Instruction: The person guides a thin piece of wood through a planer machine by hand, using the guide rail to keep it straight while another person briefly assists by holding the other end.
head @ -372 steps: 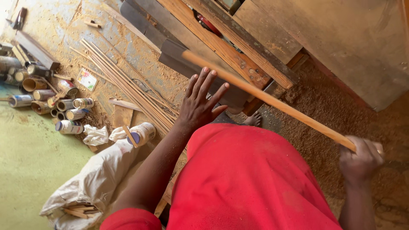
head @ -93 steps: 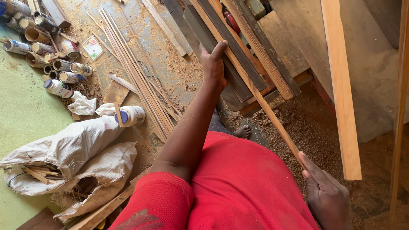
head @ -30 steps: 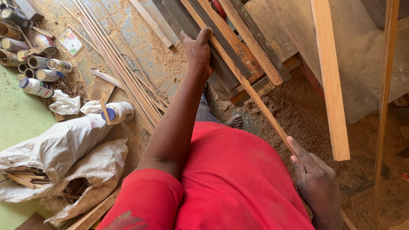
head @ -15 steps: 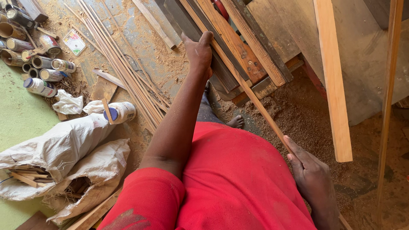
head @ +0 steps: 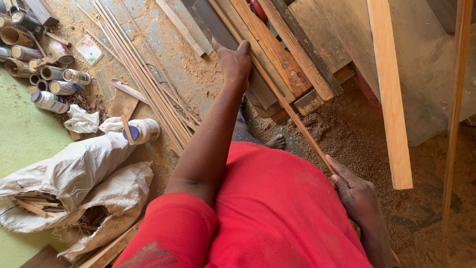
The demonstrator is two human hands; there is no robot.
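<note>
Fingers (head: 342, 173) on strip (head: 292, 111), sawdusty floor (head: 357, 134), prob. workshop

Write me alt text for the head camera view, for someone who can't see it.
Seen from above, a person in a red shirt holds a long thin wooden strip: the left hand rests on its far end over stacked boards, the right hand has its near end in its grip. Sawdust covers the floor; cans and sacks lie to the left.

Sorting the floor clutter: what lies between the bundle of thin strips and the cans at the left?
In the head view, a small printed card lies on sawdust between the thin strips and the cans.
</note>
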